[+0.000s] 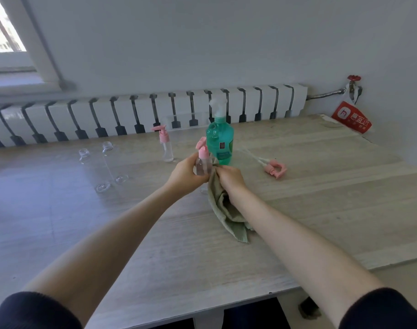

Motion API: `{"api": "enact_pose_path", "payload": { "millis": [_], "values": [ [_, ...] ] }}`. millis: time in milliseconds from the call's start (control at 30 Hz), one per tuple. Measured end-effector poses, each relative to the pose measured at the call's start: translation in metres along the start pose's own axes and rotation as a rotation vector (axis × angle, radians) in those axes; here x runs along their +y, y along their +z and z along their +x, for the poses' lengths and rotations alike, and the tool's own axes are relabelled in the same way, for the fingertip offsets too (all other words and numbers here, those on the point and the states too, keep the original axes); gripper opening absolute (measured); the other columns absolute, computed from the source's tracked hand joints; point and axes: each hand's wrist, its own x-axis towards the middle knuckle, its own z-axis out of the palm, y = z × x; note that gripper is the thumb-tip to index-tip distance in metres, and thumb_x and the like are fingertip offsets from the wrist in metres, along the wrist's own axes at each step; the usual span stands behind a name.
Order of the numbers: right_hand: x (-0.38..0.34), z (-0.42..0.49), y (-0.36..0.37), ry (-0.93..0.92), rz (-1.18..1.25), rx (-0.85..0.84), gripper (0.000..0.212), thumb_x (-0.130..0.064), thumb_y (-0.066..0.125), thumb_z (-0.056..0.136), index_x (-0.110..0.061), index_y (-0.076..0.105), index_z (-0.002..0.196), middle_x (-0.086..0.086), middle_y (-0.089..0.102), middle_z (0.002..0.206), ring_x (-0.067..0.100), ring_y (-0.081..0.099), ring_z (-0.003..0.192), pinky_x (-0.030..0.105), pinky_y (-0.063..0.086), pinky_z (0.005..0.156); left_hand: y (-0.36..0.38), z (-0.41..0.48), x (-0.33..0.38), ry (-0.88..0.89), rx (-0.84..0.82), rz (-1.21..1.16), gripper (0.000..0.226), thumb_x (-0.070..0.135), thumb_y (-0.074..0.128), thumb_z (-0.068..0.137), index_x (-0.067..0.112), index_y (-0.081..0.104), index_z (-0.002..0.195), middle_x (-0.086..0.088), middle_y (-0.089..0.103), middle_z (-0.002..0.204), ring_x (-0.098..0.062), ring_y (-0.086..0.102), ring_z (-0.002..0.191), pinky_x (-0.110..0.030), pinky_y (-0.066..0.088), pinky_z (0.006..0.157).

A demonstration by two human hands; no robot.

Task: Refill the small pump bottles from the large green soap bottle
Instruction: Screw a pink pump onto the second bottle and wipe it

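My left hand [186, 173] grips a small clear pump bottle [203, 165] with a pink pump top, held upright above the table. My right hand [230, 178] pinches a green cloth [228, 214] against the bottle's side; the cloth hangs down onto the table. Just behind stands the large green soap bottle [219, 141] with its white pump. Another small bottle with a pink pump [165, 144] stands to its left. Two open clear bottles [93, 169] [113, 162] without pumps stand further left. Loose pink pump heads with tubes [275, 167] lie to the right.
The light wooden table [321, 186] runs to a white radiator [155, 110] along the back wall. A red and white bag [351, 119] hangs at the far right by a pipe with a red valve [354, 79]. A window [3, 32] is at upper left.
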Motion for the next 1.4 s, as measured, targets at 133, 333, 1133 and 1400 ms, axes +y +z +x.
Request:
{"api": "enact_pose_path", "payload": {
  "millis": [133, 333, 1133, 1400],
  "values": [
    [0.000, 0.001, 0.008, 0.043, 0.073, 0.031, 0.023, -0.026, 0.047, 0.096, -0.016, 0.067, 0.101, 0.005, 0.067, 0.095, 0.021, 0.062, 0.090, 0.028, 0.050, 0.077, -0.003, -0.004, 0.000, -0.017, 0.123, -0.131, 0.031, 0.017, 0.074, 0.078, 0.019, 0.058, 0.105, 0.000, 0.062, 0.093, -0.018, 0.061, 0.079, -0.030, 0.054, 0.065],
    [-0.009, -0.009, 0.005, 0.277, 0.870, -0.251, 0.037, -0.038, 0.040, 0.099, -0.011, 0.057, 0.119, 0.018, 0.063, 0.115, 0.033, 0.060, 0.106, 0.046, 0.045, 0.100, -0.018, 0.004, 0.033, 0.025, 0.165, -0.314, 0.028, 0.018, 0.075, 0.077, 0.023, 0.057, 0.098, -0.001, 0.064, 0.097, -0.016, 0.067, 0.084, -0.029, 0.058, 0.069],
    [-0.065, -0.012, -0.025, -0.491, -0.136, 0.189, 0.017, -0.009, 0.032, 0.097, -0.008, 0.049, 0.102, 0.006, 0.050, 0.096, 0.010, 0.047, 0.078, 0.015, 0.038, 0.064, -0.006, 0.011, 0.030, -0.109, -0.019, -0.021, 0.030, 0.019, 0.074, 0.079, 0.014, 0.058, 0.104, -0.002, 0.060, 0.085, -0.011, 0.057, 0.066, -0.020, 0.046, 0.051],
    [-0.005, -0.020, 0.001, -0.835, -0.306, -0.043, 0.021, -0.023, 0.036, 0.099, -0.015, 0.047, 0.116, -0.004, 0.054, 0.098, 0.006, 0.055, 0.085, 0.019, 0.046, 0.076, -0.003, -0.002, 0.021, 0.000, -0.127, 0.010, 0.024, 0.001, 0.068, 0.078, 0.012, 0.057, 0.097, -0.005, 0.063, 0.088, -0.025, 0.063, 0.086, -0.032, 0.056, 0.075]
  ]
}}
